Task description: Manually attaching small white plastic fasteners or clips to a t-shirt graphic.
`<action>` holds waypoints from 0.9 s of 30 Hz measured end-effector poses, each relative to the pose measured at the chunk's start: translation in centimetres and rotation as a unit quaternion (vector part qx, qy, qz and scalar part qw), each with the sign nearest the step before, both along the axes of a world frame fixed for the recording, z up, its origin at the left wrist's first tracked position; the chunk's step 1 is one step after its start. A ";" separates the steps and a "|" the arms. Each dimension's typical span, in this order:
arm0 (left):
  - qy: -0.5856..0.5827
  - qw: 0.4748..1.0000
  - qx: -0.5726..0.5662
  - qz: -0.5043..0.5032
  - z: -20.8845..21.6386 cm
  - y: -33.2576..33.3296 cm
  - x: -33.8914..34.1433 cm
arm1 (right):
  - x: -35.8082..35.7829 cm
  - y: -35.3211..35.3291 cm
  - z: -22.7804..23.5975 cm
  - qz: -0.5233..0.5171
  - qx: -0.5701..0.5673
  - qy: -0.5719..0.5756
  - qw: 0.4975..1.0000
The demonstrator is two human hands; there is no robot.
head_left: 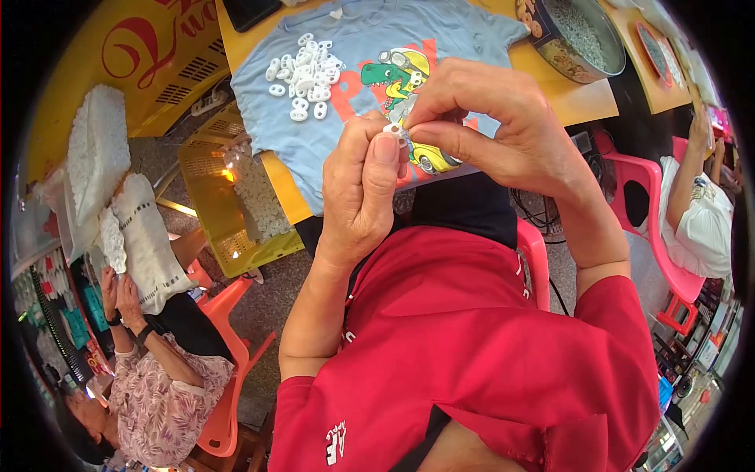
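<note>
A small white plastic piece with holes [395,130] is pinched between the thumb and bent forefinger of my left hand [358,177]. Close against it, the thumb and forefinger of my right hand [499,126] are pressed together; whatever they pinch is too small or hidden to make out. Both hands are above a light blue T-shirt [271,130] with a cartoon dinosaur print, spread over the table. On the shirt, left of my hands, lies a loose pile of similar white two-holed pieces [307,75].
A round tin [562,63] of small grey metallic parts stands on the yellow table [291,189] at the far right. At the left, a yellow plastic crate [208,204] holds a bag of whitish pieces [263,197]. Co-workers [161,393] sit on either side, near pink chairs [657,189].
</note>
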State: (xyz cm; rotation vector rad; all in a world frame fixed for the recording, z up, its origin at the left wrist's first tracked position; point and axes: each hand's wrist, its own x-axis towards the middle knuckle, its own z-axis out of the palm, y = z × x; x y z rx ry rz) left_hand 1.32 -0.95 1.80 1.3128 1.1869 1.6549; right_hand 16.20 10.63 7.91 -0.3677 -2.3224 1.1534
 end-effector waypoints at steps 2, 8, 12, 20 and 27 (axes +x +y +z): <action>0.002 1.000 0.001 0.001 0.1 -0.1 -0.1 | 0.1 0.0 0.1 -0.003 -0.001 -0.003 1.000; 0.020 1.000 -0.017 -0.014 0.1 -0.2 -0.3 | 0.0 0.3 -0.1 0.002 0.000 0.002 1.000; 0.017 1.000 -0.015 -0.013 0.0 -0.2 -0.3 | -0.1 0.3 -0.3 0.012 -0.010 0.015 1.000; 0.043 0.999 -0.014 -0.007 -0.1 -0.3 -0.2 | 0.1 0.1 -0.2 0.010 -0.025 0.005 1.000; 0.110 0.992 0.018 0.056 -0.8 0.0 0.3 | 0.1 -0.4 -0.5 -0.016 -0.128 -0.033 0.991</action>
